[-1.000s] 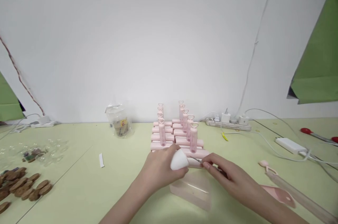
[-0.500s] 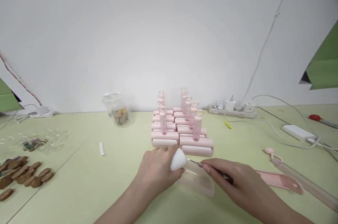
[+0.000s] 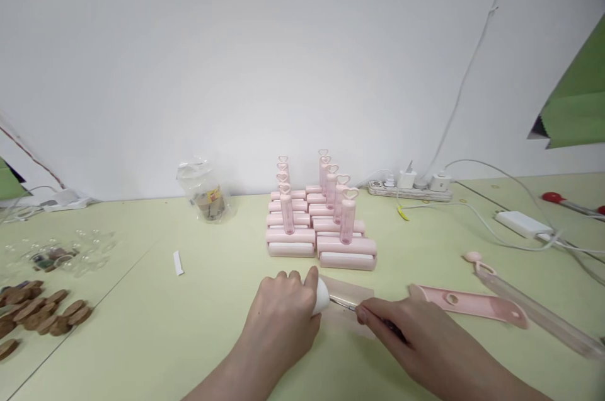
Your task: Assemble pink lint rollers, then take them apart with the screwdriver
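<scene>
My left hand [image 3: 280, 319] is closed around a white cone-shaped roll [image 3: 321, 296], low over the table. My right hand [image 3: 406, 337] pinches a thin metal tool [image 3: 347, 304] whose tip touches the roll's end. Under both lies a clear pinkish plastic cover [image 3: 348, 294]. Just behind stand rows of pink lint rollers [image 3: 319, 224] with heart-topped handles.
A flat pink plastic piece [image 3: 472, 306] and a clear tube with a pink handle [image 3: 534, 311] lie to the right. A power strip [image 3: 410, 190], a white adapter [image 3: 521, 223] and cables run along the back right. A plastic bag [image 3: 205, 193], brown discs [image 3: 40, 316] and clear beads lie on the left.
Both hands have lowered toward the table with the white roll and tool. The view has tilted, so the rollers now sit farther from my hands.
</scene>
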A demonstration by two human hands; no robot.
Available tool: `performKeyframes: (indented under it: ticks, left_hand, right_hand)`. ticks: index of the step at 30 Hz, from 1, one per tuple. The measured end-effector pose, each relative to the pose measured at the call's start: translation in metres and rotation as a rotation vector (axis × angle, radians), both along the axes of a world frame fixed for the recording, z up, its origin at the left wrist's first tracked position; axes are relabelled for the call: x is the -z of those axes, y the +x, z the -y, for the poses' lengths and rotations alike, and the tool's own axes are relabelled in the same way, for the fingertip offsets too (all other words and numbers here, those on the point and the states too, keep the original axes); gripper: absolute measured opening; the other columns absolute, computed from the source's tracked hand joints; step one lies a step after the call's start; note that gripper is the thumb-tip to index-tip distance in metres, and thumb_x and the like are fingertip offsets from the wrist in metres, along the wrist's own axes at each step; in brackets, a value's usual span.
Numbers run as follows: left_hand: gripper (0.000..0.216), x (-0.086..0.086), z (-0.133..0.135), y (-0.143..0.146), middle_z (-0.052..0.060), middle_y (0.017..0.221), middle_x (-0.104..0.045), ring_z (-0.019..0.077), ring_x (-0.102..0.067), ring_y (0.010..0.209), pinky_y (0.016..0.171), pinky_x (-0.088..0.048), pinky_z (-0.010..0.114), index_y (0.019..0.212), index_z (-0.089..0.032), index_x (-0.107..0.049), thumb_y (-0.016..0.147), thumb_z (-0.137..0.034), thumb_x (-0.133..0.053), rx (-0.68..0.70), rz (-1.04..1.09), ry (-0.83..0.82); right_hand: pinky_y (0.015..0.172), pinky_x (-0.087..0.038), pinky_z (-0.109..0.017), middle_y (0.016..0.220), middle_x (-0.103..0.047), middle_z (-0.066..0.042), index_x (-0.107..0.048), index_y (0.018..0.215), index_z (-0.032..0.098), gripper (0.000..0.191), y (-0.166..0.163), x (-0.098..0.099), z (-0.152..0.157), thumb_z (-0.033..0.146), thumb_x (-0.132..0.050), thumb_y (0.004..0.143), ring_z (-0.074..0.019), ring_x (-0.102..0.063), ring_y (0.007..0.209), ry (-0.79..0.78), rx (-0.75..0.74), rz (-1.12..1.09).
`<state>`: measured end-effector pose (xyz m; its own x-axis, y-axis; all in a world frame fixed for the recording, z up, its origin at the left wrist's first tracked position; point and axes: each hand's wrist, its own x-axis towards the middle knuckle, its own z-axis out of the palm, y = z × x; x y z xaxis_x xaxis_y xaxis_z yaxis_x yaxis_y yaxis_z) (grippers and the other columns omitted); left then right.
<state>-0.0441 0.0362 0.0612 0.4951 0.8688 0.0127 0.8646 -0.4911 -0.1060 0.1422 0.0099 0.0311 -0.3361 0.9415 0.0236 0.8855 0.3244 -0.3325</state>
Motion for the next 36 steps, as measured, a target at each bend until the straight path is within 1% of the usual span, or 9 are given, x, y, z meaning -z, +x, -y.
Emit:
performKeyframes:
  ticks: [9, 12, 15, 17, 22, 25, 27, 30, 36]
  left_hand:
    - [0.032, -0.005, 0.000, -0.004, 0.005, 0.069, -0.061, 0.0248, -0.058, 0.060, 0.046, -0.035, 0.028, 0.101, -0.022, -0.052, 0.071, -0.023, -0.043, 0.010, 0.011, -0.049]
    - [0.030, -0.014, -0.003, -0.009, 0.004, 0.073, -0.063, 0.0247, -0.059, 0.062, 0.047, -0.034, 0.028, 0.102, -0.025, -0.051, 0.073, -0.031, -0.043, -0.045, 0.075, -0.074]
    - [0.039, -0.019, -0.010, -0.012, 0.001, 0.082, -0.063, 0.0230, -0.059, 0.070, 0.053, -0.036, 0.027, 0.109, -0.028, -0.045, 0.072, -0.039, -0.048, -0.070, 0.273, -0.116]
    - [0.042, -0.018, -0.015, -0.012, -0.001, 0.087, -0.061, 0.0201, -0.057, 0.074, 0.056, -0.038, 0.025, 0.109, -0.028, -0.043, 0.069, -0.039, -0.052, -0.065, 0.464, -0.157]
    - [0.026, -0.008, -0.021, -0.003, -0.003, 0.095, -0.057, 0.0150, -0.054, 0.082, 0.067, -0.042, 0.023, 0.099, -0.025, -0.044, 0.074, -0.026, -0.050, 0.033, 0.904, -0.334]
    - [0.031, -0.002, -0.020, 0.003, -0.001, 0.105, -0.055, 0.0169, -0.051, 0.097, 0.084, -0.039, 0.027, 0.102, -0.025, -0.045, 0.074, -0.027, -0.057, 0.101, 1.078, -0.405]
    - [0.032, 0.001, -0.017, 0.007, 0.000, 0.105, -0.056, 0.0176, -0.050, 0.099, 0.087, -0.038, 0.029, 0.102, -0.024, -0.046, 0.073, -0.026, -0.060, 0.124, 1.137, -0.451]
    - [0.032, 0.004, -0.013, 0.013, 0.001, 0.104, -0.057, 0.0181, -0.051, 0.100, 0.089, -0.038, 0.030, 0.101, -0.022, -0.048, 0.072, -0.024, -0.062, 0.152, 1.188, -0.501]
    - [0.040, 0.013, -0.013, 0.032, 0.000, 0.106, -0.056, 0.0178, -0.052, 0.098, 0.085, -0.041, 0.029, 0.104, -0.025, -0.049, 0.069, -0.023, -0.066, 0.205, 1.263, -0.612]
  right_hand:
    - [0.043, -0.022, -0.026, 0.047, -0.052, 0.000, -0.047, 0.054, 0.021, 0.040, 0.004, -0.002, -0.005, 0.031, -0.029, 0.089, -0.0163, -0.046, 0.044, 0.041, 0.002, -0.011]
    - [0.042, -0.026, -0.024, 0.048, -0.049, 0.003, -0.048, 0.060, 0.022, 0.035, 0.012, -0.010, -0.012, 0.032, -0.031, 0.089, -0.0145, -0.046, 0.044, -0.070, 0.033, -0.158]
    - [0.051, -0.040, -0.024, 0.059, -0.053, 0.003, -0.052, 0.082, 0.024, 0.027, 0.023, -0.026, -0.022, 0.040, -0.031, 0.089, -0.0153, -0.053, 0.055, -0.131, 0.033, -0.481]
    - [0.066, -0.045, -0.028, 0.070, -0.058, 0.000, -0.050, 0.091, 0.024, 0.026, 0.031, -0.038, -0.027, 0.045, -0.037, 0.087, -0.0178, -0.057, 0.071, -0.030, 0.028, -0.707]
    - [0.080, -0.044, -0.037, 0.081, -0.066, -0.004, -0.047, 0.090, 0.026, 0.024, 0.035, -0.049, -0.027, 0.046, -0.054, 0.079, -0.0249, -0.055, 0.096, 0.172, 0.224, -1.035]
    - [0.084, -0.042, -0.038, 0.084, -0.067, -0.004, -0.045, 0.087, 0.026, 0.020, 0.026, -0.044, -0.023, 0.042, -0.055, 0.080, -0.0249, -0.053, 0.103, 0.170, 0.189, -1.121]
    - [0.087, -0.040, -0.039, 0.094, -0.064, -0.006, -0.048, 0.086, 0.025, 0.018, 0.018, -0.039, -0.020, 0.041, -0.054, 0.080, -0.0244, -0.050, 0.106, 0.184, 0.101, -1.054]
    - [0.093, -0.034, -0.039, 0.118, -0.048, -0.006, -0.058, 0.080, 0.024, 0.018, 0.008, -0.035, -0.017, 0.042, -0.051, 0.081, -0.0245, -0.037, 0.116, 0.177, -0.018, -0.744]
    - [0.092, -0.036, -0.036, 0.127, -0.038, 0.000, -0.064, 0.070, 0.026, 0.033, 0.009, -0.040, -0.014, 0.039, -0.040, 0.087, -0.0247, -0.030, 0.119, 0.151, -0.059, -0.474]
